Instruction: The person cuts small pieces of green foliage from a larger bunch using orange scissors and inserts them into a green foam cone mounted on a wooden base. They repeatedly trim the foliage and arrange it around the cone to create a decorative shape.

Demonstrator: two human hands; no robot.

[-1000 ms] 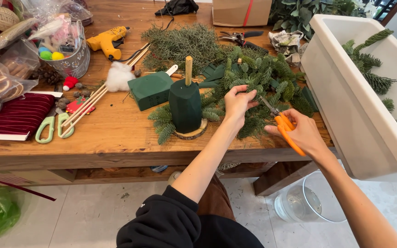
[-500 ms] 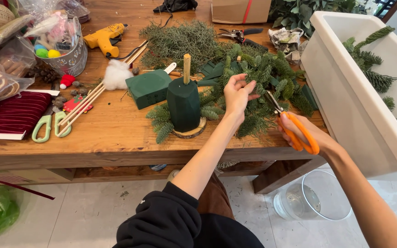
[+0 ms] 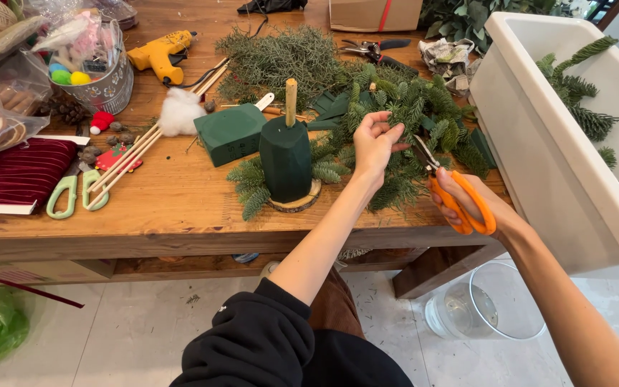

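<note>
- One pair of orange-handled snips (image 3: 456,197) is held in the right hand (image 3: 478,208), fingers closed through the loops, blades pointed up toward the greenery.
- One fir sprig (image 3: 402,115) is pinched between the fingertips of the left hand (image 3: 374,143), above the pile of evergreen cuttings (image 3: 424,154) on the table (image 3: 173,204).
- One dark green foam cone (image 3: 286,158) with a wooden stick is seen upright on a wood slice, just left of the left hand; one green foam block (image 3: 231,132) lies behind it.
- Two pairs of green-handled scissors (image 3: 73,190) and one yellow glue gun (image 3: 159,54) are counted farther left.
- The left forearm is stretched over the table's front edge; a white tub (image 3: 539,136) stands close on the right.
</note>
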